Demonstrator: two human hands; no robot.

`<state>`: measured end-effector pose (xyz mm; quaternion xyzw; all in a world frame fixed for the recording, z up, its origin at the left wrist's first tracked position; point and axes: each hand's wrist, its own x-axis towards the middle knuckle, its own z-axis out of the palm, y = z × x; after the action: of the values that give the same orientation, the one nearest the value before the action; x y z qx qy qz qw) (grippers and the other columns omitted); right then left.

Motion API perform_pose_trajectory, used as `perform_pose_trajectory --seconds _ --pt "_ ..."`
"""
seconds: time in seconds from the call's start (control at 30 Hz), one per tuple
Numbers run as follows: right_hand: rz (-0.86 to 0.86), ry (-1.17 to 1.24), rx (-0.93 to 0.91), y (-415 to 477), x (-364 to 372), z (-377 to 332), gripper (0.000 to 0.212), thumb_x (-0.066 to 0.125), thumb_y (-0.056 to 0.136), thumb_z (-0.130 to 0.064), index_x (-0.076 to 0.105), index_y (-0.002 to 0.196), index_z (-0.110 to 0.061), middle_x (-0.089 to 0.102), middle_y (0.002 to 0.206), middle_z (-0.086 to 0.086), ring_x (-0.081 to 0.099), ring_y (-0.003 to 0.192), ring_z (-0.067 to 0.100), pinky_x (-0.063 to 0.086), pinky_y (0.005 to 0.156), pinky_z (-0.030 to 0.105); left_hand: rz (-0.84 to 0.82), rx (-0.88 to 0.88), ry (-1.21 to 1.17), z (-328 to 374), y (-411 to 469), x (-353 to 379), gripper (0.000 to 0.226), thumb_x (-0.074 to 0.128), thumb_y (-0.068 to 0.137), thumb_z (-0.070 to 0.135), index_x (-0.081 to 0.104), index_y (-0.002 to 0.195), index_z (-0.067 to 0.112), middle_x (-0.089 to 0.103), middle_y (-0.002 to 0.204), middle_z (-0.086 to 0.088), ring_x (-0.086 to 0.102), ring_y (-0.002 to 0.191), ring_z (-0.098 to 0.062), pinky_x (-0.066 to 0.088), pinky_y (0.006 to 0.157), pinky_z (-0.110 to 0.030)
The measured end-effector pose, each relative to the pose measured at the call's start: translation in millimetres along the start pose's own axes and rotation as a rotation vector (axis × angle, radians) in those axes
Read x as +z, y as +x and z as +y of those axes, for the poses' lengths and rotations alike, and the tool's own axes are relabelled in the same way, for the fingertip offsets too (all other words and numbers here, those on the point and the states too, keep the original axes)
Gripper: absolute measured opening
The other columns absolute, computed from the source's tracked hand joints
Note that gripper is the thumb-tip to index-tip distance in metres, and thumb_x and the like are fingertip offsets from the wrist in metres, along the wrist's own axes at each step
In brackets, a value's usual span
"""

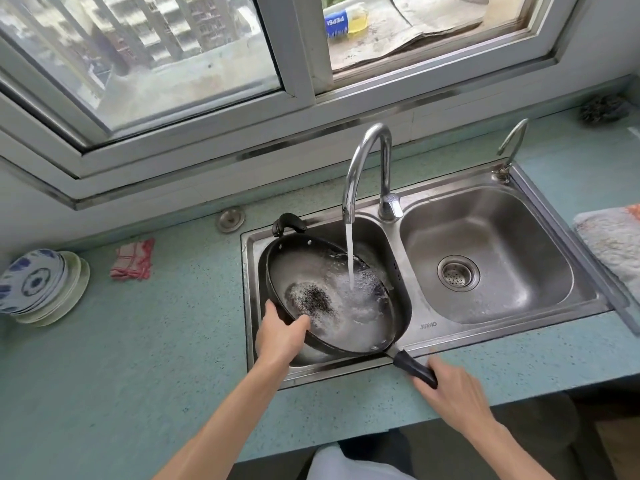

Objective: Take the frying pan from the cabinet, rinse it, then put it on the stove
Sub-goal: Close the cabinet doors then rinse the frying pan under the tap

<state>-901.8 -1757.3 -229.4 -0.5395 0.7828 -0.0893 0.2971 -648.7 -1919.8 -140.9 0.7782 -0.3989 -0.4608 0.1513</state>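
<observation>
Nearest, the left hand (pixel 282 336) clamps the near rim of the frying pan (pixel 332 306), thumb inside the bowl, fingers outside. That pan sits tilted in the left basin (pixel 377 237), directly under the stream (pixel 349 258) from the faucet (pixel 367 168). It looks like stiff, weighty metal, heavier with water pooled in it and slippery at the wet rim. The right hand (pixel 453 393) wraps the black handle (pixel 414 368), likely the surer hold for lifting. Basin walls hem the pan closely; the right basin (pixel 485 237) and the counter (pixel 536 362) in front leave open room.
</observation>
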Motion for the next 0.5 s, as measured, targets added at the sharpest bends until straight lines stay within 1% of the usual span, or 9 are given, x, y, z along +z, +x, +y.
perform_pose_trajectory --seconds 0.1,0.17,0.27,0.33,0.37,0.4,0.43,0.47,0.5 --pt "0.001 0.040 -0.001 -4.3 4.4 -4.2 0.031 0.059 0.090 -0.051 0.055 0.081 -0.022 0.062 0.064 -0.003 0.059 0.055 0.015 0.046 0.055 0.028 0.000 0.006 0.029 5.0 -1.7 -5.2 0.112 0.068 0.058 0.037 0.016 0.157 0.030 0.031 0.160 0.000 0.046 0.135 -0.030 0.049 0.103 -0.050" --pt "0.020 0.046 -0.003 -4.1 6.0 -7.4 0.032 0.059 0.090 -0.052 0.056 0.082 -0.022 0.061 0.063 -0.003 0.060 0.055 0.015 0.044 0.053 0.027 -0.003 0.021 0.045 9.3 -0.4 -9.0 0.115 0.068 0.056 0.040 0.016 0.157 0.029 0.030 0.161 0.000 0.047 0.134 -0.030 0.049 0.102 -0.050" --pt "0.053 0.057 -0.006 0.1 5.0 -9.7 0.033 0.059 0.090 -0.054 0.058 0.081 -0.022 0.059 0.059 -0.004 0.060 0.054 0.016 0.046 0.054 0.029 -0.001 0.057 0.042 20.0 0.6 -13.6 0.115 0.069 0.057 0.042 0.017 0.158 0.027 0.030 0.160 0.000 0.053 0.128 -0.030 0.052 0.100 -0.048" --pt "0.066 0.066 -0.016 4.3 0.8 -9.2 0.033 0.060 0.090 -0.054 0.060 0.082 -0.021 0.060 0.059 -0.003 0.061 0.056 0.020 0.047 0.055 0.032 0.010 0.078 0.033 31.4 -3.4 -15.2 0.113 0.070 0.057 0.041 0.019 0.157 0.026 0.035 0.157 0.000 0.057 0.121 -0.029 0.054 0.096 -0.047" --pt "0.062 0.077 -0.021 6.4 -2.2 -9.1 0.033 0.061 0.089 -0.052 0.061 0.082 -0.020 0.061 0.060 -0.002 0.061 0.057 0.021 0.046 0.055 0.032 0.005 0.082 0.033 37.6 -5.7 -16.2 0.112 0.072 0.058 0.039 0.021 0.157 0.026 0.042 0.152 -0.001 0.061 0.115 -0.029 0.056 0.093 -0.047" --pt "0.051 0.096 -0.026 8.5 -5.3 -9.0 0.033 0.062 0.089 -0.051 0.062 0.082 -0.019 0.062 0.061 -0.001 0.061 0.058 0.022 0.044 0.055 0.032 -0.004 0.086 0.036 43.2 -8.3 -17.2 0.108 0.074 0.061 0.035 0.023 0.156 0.025 0.051 0.141 -0.002 0.066 0.107 -0.029 0.058 0.089 -0.046" --pt "0.035 0.120 -0.023 10.2 -9.0 -9.5 0.032 0.064 0.089 -0.050 0.063 0.081 -0.018 0.062 0.062 -0.001 0.061 0.059 0.023 0.043 0.056 0.033 -0.011 0.094 0.044 47.9 -9.3 -18.2 0.101 0.075 0.067 0.030 0.027 0.155 0.023 0.058 0.123 -0.001 0.069 0.099 -0.030 0.060 0.085 -0.046" --pt "0.016 0.144 -0.017 11.8 -11.8 -10.0 0.031 0.065 0.088 -0.049 0.064 0.081 -0.019 0.061 0.062 -0.002 0.061 0.061 0.023 0.044 0.057 0.034 -0.009 0.108 0.058 52.1 -8.9 -19.3 0.090 0.076 0.073 0.026 0.034 0.152 0.021 0.060 0.105 0.003 0.072 0.093 -0.029 0.061 0.083 -0.046" --pt "-0.010 0.164 -0.008 12.6 -14.7 -11.1 0.028 0.066 0.087 -0.049 0.063 0.079 -0.022 0.060 0.062 -0.004 0.060 0.062 0.022 0.044 0.059 0.034 0.003 0.134 0.081 56.6 -10.0 -20.8 0.080 0.075 0.077 0.026 0.040 0.148 0.020 0.059 0.092 0.008 0.073 0.088 -0.028 0.061 0.083 -0.046"
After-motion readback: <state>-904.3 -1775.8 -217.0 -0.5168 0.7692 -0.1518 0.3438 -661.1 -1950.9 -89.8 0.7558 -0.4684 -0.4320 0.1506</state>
